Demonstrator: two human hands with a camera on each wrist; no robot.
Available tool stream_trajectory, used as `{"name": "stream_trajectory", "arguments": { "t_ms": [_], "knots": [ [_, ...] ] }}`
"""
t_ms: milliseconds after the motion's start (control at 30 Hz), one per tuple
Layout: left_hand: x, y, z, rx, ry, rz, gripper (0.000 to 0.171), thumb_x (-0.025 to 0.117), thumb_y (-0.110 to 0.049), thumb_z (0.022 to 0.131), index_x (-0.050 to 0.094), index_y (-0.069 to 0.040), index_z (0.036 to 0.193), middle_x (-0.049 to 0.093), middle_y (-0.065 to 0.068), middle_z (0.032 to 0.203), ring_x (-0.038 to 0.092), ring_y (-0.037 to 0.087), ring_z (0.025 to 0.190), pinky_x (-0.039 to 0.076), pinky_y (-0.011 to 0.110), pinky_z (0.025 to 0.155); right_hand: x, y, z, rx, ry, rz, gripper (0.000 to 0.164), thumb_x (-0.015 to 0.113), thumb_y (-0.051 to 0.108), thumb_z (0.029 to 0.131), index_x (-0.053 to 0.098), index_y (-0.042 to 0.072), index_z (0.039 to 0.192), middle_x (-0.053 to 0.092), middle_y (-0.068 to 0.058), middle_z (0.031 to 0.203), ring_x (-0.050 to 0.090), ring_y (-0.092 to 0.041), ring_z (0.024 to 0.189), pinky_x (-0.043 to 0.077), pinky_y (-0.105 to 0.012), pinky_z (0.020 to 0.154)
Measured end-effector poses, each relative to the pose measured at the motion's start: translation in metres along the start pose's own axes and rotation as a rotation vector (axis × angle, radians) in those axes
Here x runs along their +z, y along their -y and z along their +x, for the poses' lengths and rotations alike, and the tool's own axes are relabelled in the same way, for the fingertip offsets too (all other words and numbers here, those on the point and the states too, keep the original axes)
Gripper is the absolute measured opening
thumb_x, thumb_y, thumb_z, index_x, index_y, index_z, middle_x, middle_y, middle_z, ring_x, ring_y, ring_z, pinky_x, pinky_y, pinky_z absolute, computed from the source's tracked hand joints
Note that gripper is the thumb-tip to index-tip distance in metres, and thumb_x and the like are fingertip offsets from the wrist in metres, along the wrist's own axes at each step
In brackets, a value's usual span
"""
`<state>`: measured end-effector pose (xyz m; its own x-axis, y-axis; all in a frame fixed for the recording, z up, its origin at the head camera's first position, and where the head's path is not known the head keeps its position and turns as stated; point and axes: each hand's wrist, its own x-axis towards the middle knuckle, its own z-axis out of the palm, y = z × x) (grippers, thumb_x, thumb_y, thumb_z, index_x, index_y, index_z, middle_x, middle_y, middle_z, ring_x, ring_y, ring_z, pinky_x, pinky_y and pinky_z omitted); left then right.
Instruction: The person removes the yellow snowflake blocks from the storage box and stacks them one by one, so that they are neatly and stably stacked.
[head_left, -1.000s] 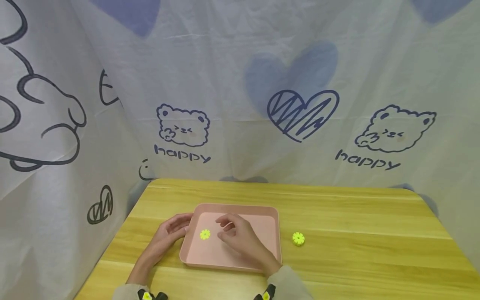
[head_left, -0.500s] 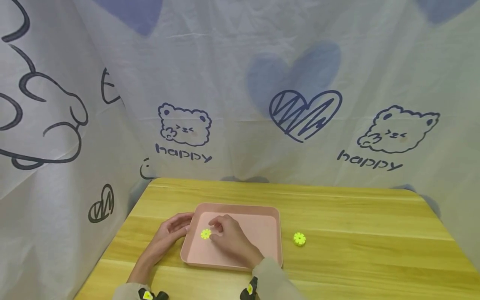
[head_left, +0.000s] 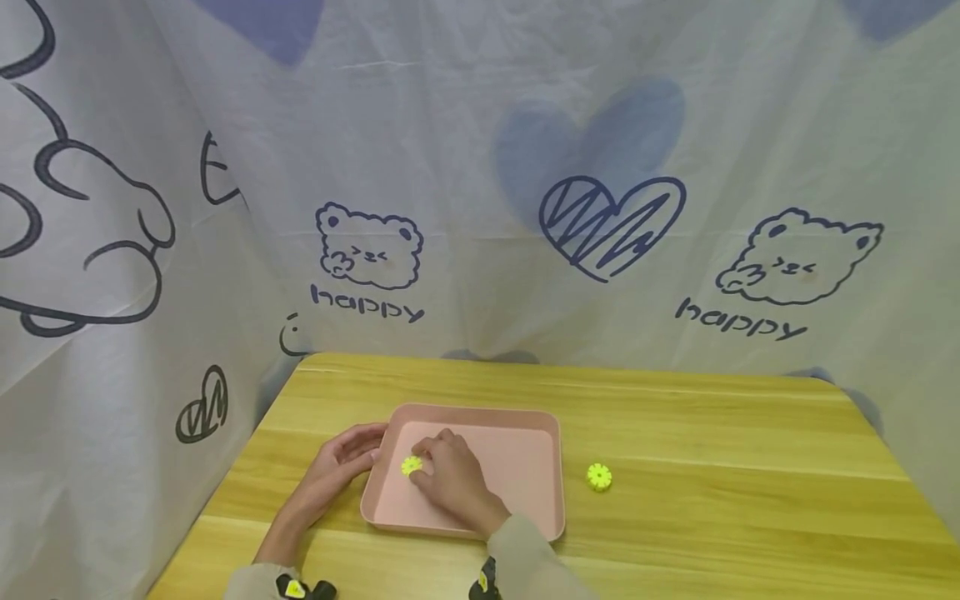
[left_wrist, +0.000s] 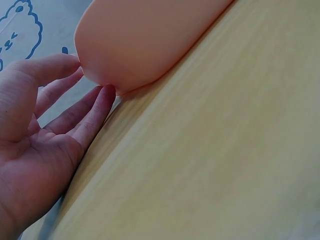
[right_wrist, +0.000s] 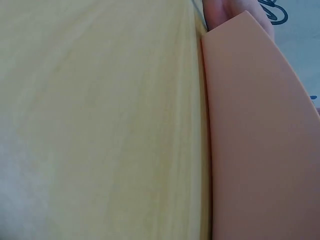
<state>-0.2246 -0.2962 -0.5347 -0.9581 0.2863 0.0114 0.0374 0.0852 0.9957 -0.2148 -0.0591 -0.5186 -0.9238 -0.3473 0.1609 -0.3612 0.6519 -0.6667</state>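
A pink rectangular tray (head_left: 517, 467) lies on the wooden table. Inside, towards its left end, is a yellow snowflake-shaped toy disc (head_left: 409, 465). My right hand (head_left: 453, 479) reaches over the tray, with thumb and forefinger at opposite edges of this disc, pinching it. The right wrist view shows only the tray's outer wall, not the disc. My left hand (head_left: 337, 467) rests beside the tray, loosely bent fingertips touching its left wall; the left wrist view shows these fingers (left_wrist: 97, 107) against the tray's lower corner.
Another yellow snowflake disc (head_left: 599, 477), thicker-looking, lies on the table (head_left: 720, 500) just right of the tray. A white curtain (head_left: 480, 317) printed with bears and hearts hangs behind the table and along its left side.
My right hand has moved left and slightly down across the tray to the yellow disc, its thumb and forefinger drawing in at the edges. The left hand and tray stay in place.
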Motion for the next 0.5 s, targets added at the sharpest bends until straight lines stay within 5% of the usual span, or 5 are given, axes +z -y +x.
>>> {"name": "stream_trajectory", "arguments": {
  "t_ms": [233, 500],
  "knots": [
    [-0.0002, 0.0007, -0.0003, 0.002, -0.004, -0.003, 0.047, 0.063, -0.012, 0.103, 0.050, 0.000, 0.147, 0.051, 0.024, 0.148, 0.057, 0.025, 0.131, 0.055, 0.031, 0.099, 0.0008, 0.0003, 0.0003, 0.002, 0.011, -0.006, 0.023, 0.083, 0.017, 0.085, 0.076, 0.011, 0.106, 0.058, 0.001, 0.095, 0.051, -0.014, 0.088, 0.049, -0.029, 0.078],
    [0.0001, 0.0000, 0.0007, -0.001, -0.003, 0.003, 0.048, 0.064, -0.014, 0.103, 0.050, -0.001, 0.147, 0.051, 0.023, 0.149, 0.056, 0.025, 0.132, 0.054, 0.029, 0.099, -0.0040, -0.0047, -0.0012, -0.001, 0.024, 0.130, 0.025, 0.074, -0.002, 0.079, 0.069, 0.010, 0.100, 0.060, 0.003, 0.087, 0.050, -0.010, 0.079, 0.047, -0.025, 0.073]
  ]
}}
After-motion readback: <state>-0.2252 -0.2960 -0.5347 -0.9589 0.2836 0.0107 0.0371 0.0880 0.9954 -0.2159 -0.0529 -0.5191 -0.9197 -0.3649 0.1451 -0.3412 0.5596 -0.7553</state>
